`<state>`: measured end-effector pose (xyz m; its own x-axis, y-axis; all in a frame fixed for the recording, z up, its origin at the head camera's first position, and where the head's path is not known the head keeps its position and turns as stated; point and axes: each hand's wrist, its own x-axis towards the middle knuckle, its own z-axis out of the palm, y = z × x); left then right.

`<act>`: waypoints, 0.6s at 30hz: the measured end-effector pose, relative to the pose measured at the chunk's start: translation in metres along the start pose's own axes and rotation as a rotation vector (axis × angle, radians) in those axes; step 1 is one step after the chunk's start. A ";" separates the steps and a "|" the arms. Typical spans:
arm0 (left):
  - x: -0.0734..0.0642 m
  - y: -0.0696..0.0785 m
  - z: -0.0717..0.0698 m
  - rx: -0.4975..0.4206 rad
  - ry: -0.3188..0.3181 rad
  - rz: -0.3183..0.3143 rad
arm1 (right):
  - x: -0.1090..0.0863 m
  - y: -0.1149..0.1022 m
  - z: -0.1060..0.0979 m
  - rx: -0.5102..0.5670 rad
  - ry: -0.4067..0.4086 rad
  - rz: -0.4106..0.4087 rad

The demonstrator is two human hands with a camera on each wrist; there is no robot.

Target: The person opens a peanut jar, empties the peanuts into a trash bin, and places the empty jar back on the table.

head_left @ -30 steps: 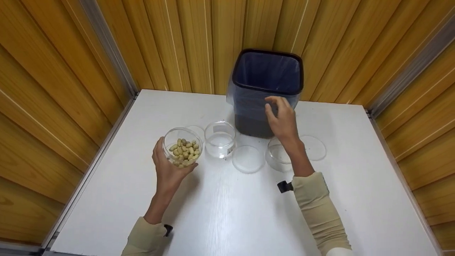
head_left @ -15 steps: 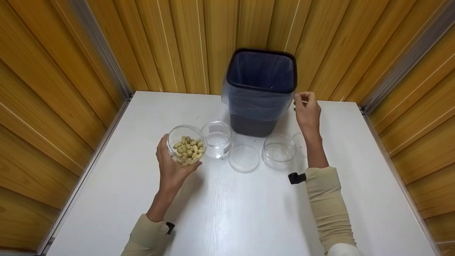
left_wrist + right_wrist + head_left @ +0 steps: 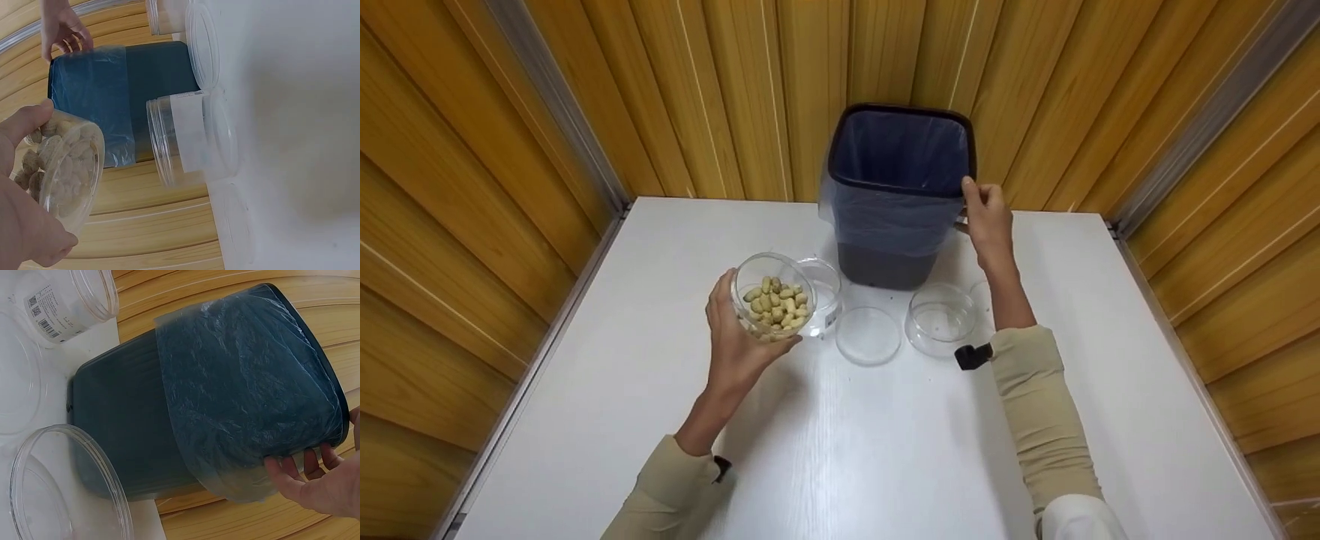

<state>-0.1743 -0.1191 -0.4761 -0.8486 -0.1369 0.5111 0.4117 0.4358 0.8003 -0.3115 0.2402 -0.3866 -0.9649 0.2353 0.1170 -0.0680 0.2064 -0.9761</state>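
My left hand (image 3: 735, 341) grips a clear round plastic jar (image 3: 771, 256), lifted above the table and tilted. Unshelled peanuts (image 3: 775, 306) lie inside it. At the back stands a dark trash can (image 3: 883, 266), lined with a thin translucent bag (image 3: 236, 382) folded over its rim. My right hand (image 3: 990, 223) holds the near right corner of that rim, thumb on top and fingers curled against the bagged outer side, as the right wrist view shows.
Behind the peanut jar, an open clear jar (image 3: 185, 135) with a label stands on the white table (image 3: 870, 450). A clear lid (image 3: 868, 337) and another clear jar (image 3: 937, 330) sit to its right. Wood-patterned panels (image 3: 735, 97) enclose the back and sides.
My right hand has swung around to the right side of the trash can and taken hold of its rim. The left hand, holding the peanut jar, has shifted right and slightly up.
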 end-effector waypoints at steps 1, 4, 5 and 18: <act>0.002 0.001 0.000 0.002 -0.003 0.010 | 0.000 0.000 0.001 0.024 0.000 0.007; 0.012 0.006 -0.002 0.013 -0.016 0.040 | 0.001 0.000 0.002 0.085 0.003 0.026; 0.016 0.008 -0.002 0.019 -0.021 0.052 | 0.001 0.001 0.002 0.098 0.005 0.031; 0.092 0.058 -0.024 0.174 -0.131 0.211 | 0.005 -0.007 0.000 0.111 -0.067 0.076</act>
<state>-0.2211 -0.1277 -0.3752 -0.7903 0.0840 0.6069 0.5303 0.5898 0.6090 -0.3153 0.2402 -0.3788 -0.9828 0.1815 0.0329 -0.0181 0.0828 -0.9964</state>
